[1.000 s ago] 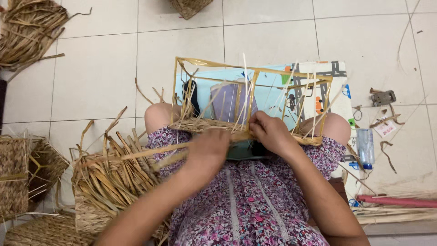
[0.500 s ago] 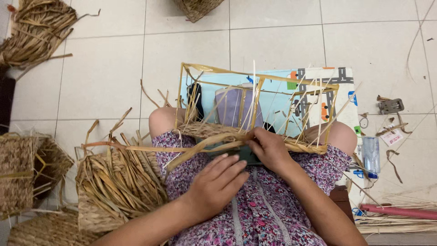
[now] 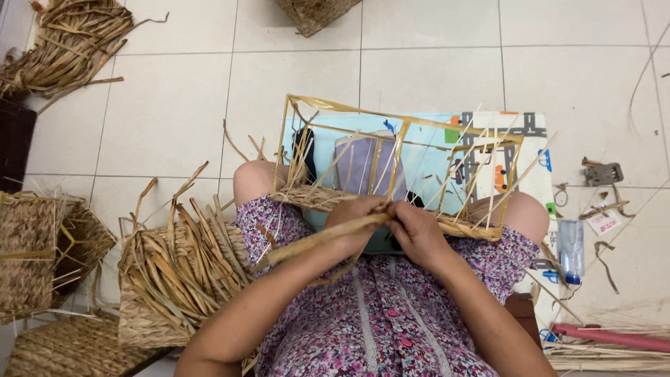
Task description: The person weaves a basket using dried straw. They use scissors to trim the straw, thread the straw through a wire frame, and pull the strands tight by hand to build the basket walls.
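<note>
A wire basket frame [image 3: 401,132] wrapped in tan straw rests on my knees, its near edge bound in a woven band [image 3: 460,227]. My left hand [image 3: 356,220] and my right hand [image 3: 415,230] meet at the middle of that near edge. Both grip a long flat straw strand [image 3: 307,244] that runs from my fingers down to the left across my left forearm. Thin straw stakes stand up inside the frame.
A half-woven basket with loose straw ends [image 3: 174,272] stands beside my left thigh. More woven baskets [image 3: 42,251] sit far left. A straw pile [image 3: 70,42] lies top left. A water bottle [image 3: 571,248], a metal tool [image 3: 604,173] and a play mat [image 3: 488,160] lie right.
My left hand rose from my lap back to the frame's near edge and joined the right hand on the strand. The camera view shifted slightly.
</note>
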